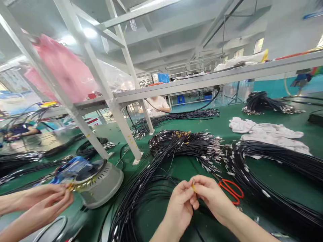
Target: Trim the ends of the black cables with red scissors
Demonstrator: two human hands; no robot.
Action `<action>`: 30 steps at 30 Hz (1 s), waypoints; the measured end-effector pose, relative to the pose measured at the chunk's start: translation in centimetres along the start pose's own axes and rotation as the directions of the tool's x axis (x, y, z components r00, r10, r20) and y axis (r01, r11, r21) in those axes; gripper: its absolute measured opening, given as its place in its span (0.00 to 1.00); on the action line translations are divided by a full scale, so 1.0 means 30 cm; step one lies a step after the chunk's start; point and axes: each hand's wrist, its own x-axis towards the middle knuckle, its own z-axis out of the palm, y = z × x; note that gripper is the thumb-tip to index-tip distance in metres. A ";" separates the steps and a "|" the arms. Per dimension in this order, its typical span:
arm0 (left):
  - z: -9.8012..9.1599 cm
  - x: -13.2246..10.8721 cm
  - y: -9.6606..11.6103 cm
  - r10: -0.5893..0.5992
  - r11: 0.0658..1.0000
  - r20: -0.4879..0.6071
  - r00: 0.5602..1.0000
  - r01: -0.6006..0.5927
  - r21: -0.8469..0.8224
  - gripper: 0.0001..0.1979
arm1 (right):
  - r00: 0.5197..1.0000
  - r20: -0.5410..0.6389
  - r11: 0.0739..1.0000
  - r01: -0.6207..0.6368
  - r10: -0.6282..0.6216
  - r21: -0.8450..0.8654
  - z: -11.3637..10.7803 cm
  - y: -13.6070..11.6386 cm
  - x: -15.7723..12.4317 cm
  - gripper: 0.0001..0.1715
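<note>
My left hand (179,202) and my right hand (214,196) meet fingertip to fingertip above the green table. Both are closed in a pinch around a small strip of yellow tape (193,187). Whatever the tape touches between the fingers is too small and covered to make out. A black cable (199,232) runs out below my hands toward the lower edge. Close behind my right hand lie scissors with red handles (230,191). A thick bundle of black cables (141,181) curves past my left hand, and its far coil has several yellow-wrapped ends.
At left, another person's hands (47,201) work beside a round grey tape dispenser (106,185) edged with yellow strips. Coiled black cables (267,193) and white gloves (270,132) lie at right. A white shelf frame (123,131) stands on the table (224,122).
</note>
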 end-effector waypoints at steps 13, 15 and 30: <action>-0.011 0.005 0.001 -0.034 0.999 0.005 0.999 0.034 0.009 0.05 | 1.000 0.025 1.000 -0.004 0.004 0.023 -0.001 0.003 -0.006 0.03; -0.013 0.003 0.000 -0.021 1.000 0.003 1.000 0.021 0.015 0.05 | 1.000 0.031 0.999 -0.005 0.004 0.042 -0.002 0.006 -0.004 0.03; -0.011 0.002 0.001 -0.026 0.999 0.017 1.000 0.025 0.039 0.05 | 0.998 0.053 0.998 -0.048 0.046 0.036 -0.012 0.004 -0.003 0.05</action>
